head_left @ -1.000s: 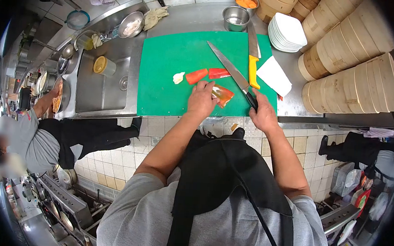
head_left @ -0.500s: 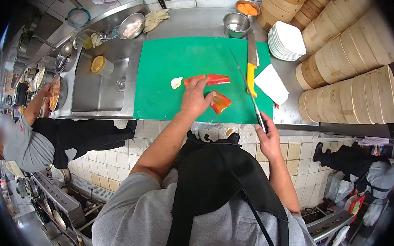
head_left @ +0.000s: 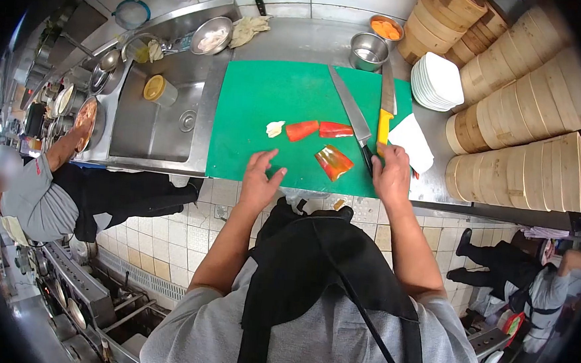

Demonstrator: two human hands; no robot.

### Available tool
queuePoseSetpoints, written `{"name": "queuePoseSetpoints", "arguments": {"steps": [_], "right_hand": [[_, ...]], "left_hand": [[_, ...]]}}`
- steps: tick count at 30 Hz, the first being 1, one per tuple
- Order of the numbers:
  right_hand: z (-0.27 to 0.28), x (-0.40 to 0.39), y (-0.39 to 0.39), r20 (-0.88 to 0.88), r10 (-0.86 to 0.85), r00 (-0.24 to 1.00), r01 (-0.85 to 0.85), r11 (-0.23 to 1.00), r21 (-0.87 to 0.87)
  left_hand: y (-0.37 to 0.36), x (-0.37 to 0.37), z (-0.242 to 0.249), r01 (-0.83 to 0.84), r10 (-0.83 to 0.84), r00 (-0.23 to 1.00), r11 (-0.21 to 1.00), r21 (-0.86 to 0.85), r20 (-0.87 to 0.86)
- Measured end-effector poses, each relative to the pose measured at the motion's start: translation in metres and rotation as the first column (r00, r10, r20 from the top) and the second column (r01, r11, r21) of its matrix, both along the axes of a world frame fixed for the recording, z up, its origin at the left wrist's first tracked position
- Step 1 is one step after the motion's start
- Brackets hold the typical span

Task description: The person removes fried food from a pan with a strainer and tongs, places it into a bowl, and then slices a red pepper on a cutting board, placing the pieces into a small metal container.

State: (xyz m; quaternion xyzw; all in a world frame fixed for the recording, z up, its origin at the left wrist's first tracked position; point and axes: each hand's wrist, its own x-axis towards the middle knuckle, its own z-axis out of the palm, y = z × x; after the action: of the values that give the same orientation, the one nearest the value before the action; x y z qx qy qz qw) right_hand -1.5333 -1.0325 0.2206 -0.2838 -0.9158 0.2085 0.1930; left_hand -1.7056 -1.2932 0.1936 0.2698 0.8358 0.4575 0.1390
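Note:
My left hand (head_left: 262, 176) hovers over the near edge of the green cutting board (head_left: 256, 93), fingers apart and nothing in them. My right hand (head_left: 392, 176) is at the board's near right corner. Its curled fingers meet the handle end of a black-handled knife (head_left: 351, 109), whose blade lies flat on the board. Those fingers also overlap the yellow-handled knife (head_left: 384, 124) lying alongside. Red bell pepper pieces lie between my hands: two in a row, one piece (head_left: 301, 130) and another (head_left: 335, 130), and a wider streaked piece (head_left: 334, 163) nearer me. A small pale lump (head_left: 275, 129) sits left of them.
A sink (head_left: 154, 123) holding a lidded tub (head_left: 159, 92) is at left. Behind the board stand a steel bowl (head_left: 369, 51) and a bowl of orange slices (head_left: 386, 29). White plates (head_left: 438, 81) and bamboo steamers (head_left: 514, 168) flank the right. Co-workers (head_left: 43, 196) are on both sides.
The black-handled knife has gone from being held raised to lying flat on the board. My left hand has let go of the pepper and drawn back left. The view has shifted slightly.

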Motion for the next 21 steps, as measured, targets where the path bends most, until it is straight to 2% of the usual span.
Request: {"name": "queuePoseSetpoints", "arguments": {"steps": [5,7,11,13,14,15,17,18,19,20,21], "right_hand": [[-0.011,-0.040,0.034,0.096,-0.125,0.988,0.130,0.991,-0.045],[-0.017,-0.048,0.044,0.220,-0.194,0.956,0.225,0.967,-0.124],[-0.024,-0.044,0.059,0.109,-0.226,0.968,0.238,0.965,-0.108],[-0.013,-0.032,0.061,0.025,-0.307,0.951,0.276,0.810,-0.517],[-0.012,-0.024,0.062,-0.018,-0.339,0.941,0.259,0.751,-0.607],[-0.003,-0.016,0.055,-0.024,-0.336,0.942,0.254,0.755,-0.605],[0.021,0.006,0.040,-0.112,-0.404,0.908,0.156,0.572,-0.805],[0.029,0.017,0.034,-0.116,-0.403,0.908,0.153,0.576,-0.803],[0.035,0.028,0.028,-0.191,-0.384,0.903,0.062,0.558,-0.827],[0.042,0.040,0.024,-0.266,-0.369,0.891,-0.030,0.537,-0.843],[0.049,0.051,0.022,-0.270,-0.369,0.889,-0.032,0.540,-0.841]], "left_hand": [[-0.012,0.000,0.004,-0.039,0.039,0.999,0.999,0.003,0.016],[-0.012,0.003,0.008,-0.036,0.035,0.999,0.999,0.026,0.022],[-0.007,0.011,0.012,-0.002,-0.004,0.996,0.998,0.062,0.089],[-0.004,0.016,0.009,0.016,-0.025,0.995,0.996,0.083,0.100],[-0.001,0.018,0.008,0.048,-0.060,0.984,0.996,0.071,0.168],[0.005,0.020,0.009,0.082,-0.095,0.968,0.995,0.062,0.234],[0.022,0.027,0.017,0.118,-0.123,0.960,0.992,0.036,0.252],[0.034,0.031,0.023,0.186,-0.185,0.954,0.982,0.020,0.237],[0.048,0.036,0.026,0.253,-0.248,0.943,0.967,0.003,0.223],[0.062,0.041,0.023,0.254,-0.249,0.943,0.967,0.005,0.220],[0.078,0.047,0.019,0.313,-0.310,0.939,0.950,0.005,0.146]]}}
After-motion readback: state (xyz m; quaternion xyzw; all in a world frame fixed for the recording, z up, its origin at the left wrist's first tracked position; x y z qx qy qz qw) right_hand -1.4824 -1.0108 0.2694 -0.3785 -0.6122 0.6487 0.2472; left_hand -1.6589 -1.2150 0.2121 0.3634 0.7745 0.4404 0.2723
